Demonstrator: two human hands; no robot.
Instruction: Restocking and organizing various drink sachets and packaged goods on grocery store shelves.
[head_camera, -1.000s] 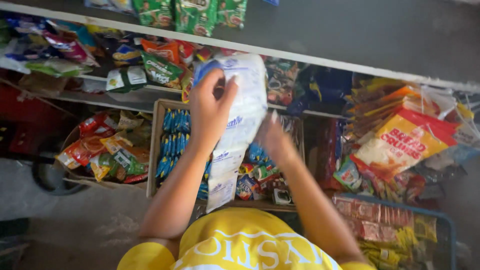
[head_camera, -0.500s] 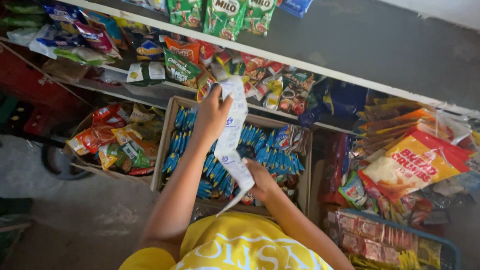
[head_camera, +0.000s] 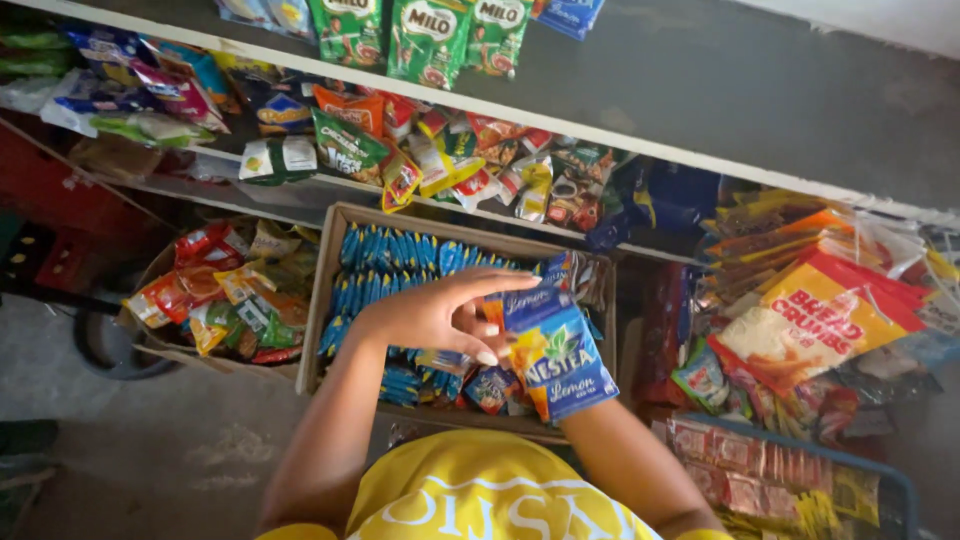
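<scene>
The left hand hangs over the open cardboard box, fingers spread and curled apart, its fingertips touching the top left edge of a blue drink-mix sachet with a lemon printed on it. The sachet stands tilted above the box's front right corner, its lower end towards the right forearm. The right hand itself is hidden behind the sachet (only the forearm shows below it), so I cannot tell whether its fingers are clamped on the packet or loose. Inside the box lie rows of small blue sachets, partly covered by the left hand and arm. Left of the box a basket of red and yellow snack packets sits on the floor, its rim mostly buried. On the shelf along the back, mixed packets overlap too closely to sort. At the right edge a large orange-and-white crumb bag leans among clear wrappers, and a blue crate is cut off by the frame
</scene>
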